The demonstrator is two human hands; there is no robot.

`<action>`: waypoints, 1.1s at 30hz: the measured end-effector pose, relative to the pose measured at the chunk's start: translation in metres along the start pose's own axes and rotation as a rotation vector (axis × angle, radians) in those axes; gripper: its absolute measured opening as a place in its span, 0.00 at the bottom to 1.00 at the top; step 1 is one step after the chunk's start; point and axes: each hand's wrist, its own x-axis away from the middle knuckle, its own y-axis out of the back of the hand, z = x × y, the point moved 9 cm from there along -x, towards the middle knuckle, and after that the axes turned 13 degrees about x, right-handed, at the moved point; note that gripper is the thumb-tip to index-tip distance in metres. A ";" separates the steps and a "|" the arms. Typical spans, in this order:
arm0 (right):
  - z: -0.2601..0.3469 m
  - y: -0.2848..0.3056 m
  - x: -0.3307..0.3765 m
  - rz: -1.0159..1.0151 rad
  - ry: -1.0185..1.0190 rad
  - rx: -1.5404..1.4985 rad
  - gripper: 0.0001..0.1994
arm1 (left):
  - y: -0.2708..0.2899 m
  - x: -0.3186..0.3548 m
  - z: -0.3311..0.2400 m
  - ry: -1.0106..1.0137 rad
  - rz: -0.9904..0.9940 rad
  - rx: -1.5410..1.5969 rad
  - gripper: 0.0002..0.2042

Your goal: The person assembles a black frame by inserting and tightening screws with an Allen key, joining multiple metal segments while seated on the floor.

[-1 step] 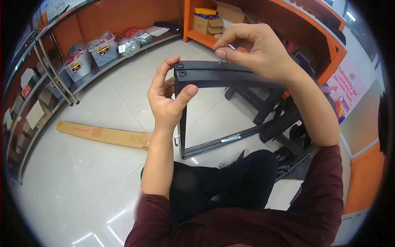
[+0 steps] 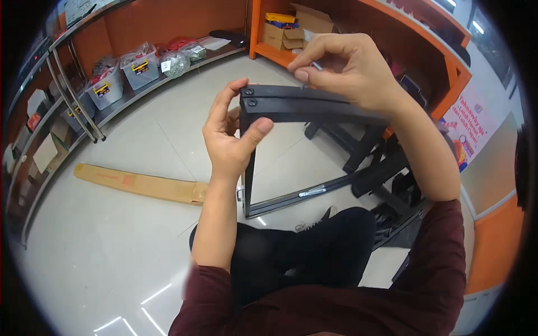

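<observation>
My left hand point(image 2: 232, 131) grips the near-left end of a black metal frame point(image 2: 300, 106), thumb in front and fingers behind. Two dark round screw heads point(image 2: 251, 96) sit at that corner, one above the other. Over the frame's upper bar, my right hand point(image 2: 347, 70) is closed in a pinch on a thin grey metal rod point(image 2: 316, 66). A slim tip shows below the fingers, close to the bar's top; whether it touches cannot be made out. From the held corner, a black upright point(image 2: 249, 185) runs down to a lower rail point(image 2: 274, 207) on the floor.
A small clear packet point(image 2: 312, 191) lies on the lower rail. To the left, a long cardboard box point(image 2: 137, 183) rests on the tiled floor. Black stand-like parts point(image 2: 358, 148) are at right. Shelves with plastic bins point(image 2: 140, 68) line the back left; an orange cabinet point(image 2: 448, 61) stands behind.
The frame's held end appears very slightly further right and lower in the picture. Both hands keep the same grip.
</observation>
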 end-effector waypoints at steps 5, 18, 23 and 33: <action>0.019 -0.021 -0.023 0.060 -0.001 -0.208 0.06 | 0.000 0.017 -0.002 0.013 -0.058 -0.165 0.44; 0.050 -0.032 -0.037 0.196 0.232 0.392 0.14 | 0.003 0.019 -0.004 0.008 0.028 -0.027 0.42; 0.057 -0.045 -0.040 0.146 0.366 0.488 0.09 | 0.003 0.015 -0.005 0.021 0.069 -0.023 0.36; 0.063 -0.050 -0.044 0.158 0.373 0.407 0.09 | 0.004 0.016 -0.008 -0.005 0.057 0.007 0.35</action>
